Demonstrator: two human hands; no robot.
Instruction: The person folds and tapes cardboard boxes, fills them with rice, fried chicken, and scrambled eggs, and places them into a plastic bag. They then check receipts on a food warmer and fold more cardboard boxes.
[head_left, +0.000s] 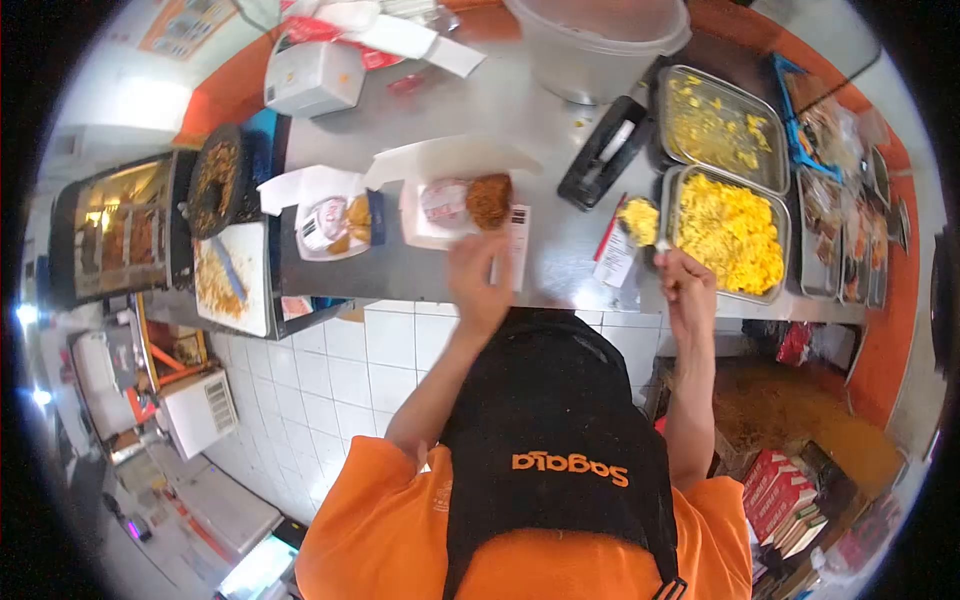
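My right hand [688, 285] is closed around the handle of a spoon. A heap of yellow scrambled egg [640, 220] sits on the spoon's head, left of a steel tray [672, 225] filled with more egg. My left hand [480, 285], slightly blurred, is at the near edge of an open white box [430, 238], its fingers and thumb apart. Inside that box lie a paper-wrapped bundle [443, 203] and a browned, crumb-coated piece of food [489, 202]. A printed slip [517, 247] lies beside my left fingers. Another slip [614, 262] lies below the spoonful.
Another open box [333, 246] with a wrapped bundle and golden pieces stands left. Behind are a black tray-like object [602, 153], a large plastic tub [600, 50] and a second egg tray [722, 125]. A knife [228, 265] lies on a white cutting board [255, 250].
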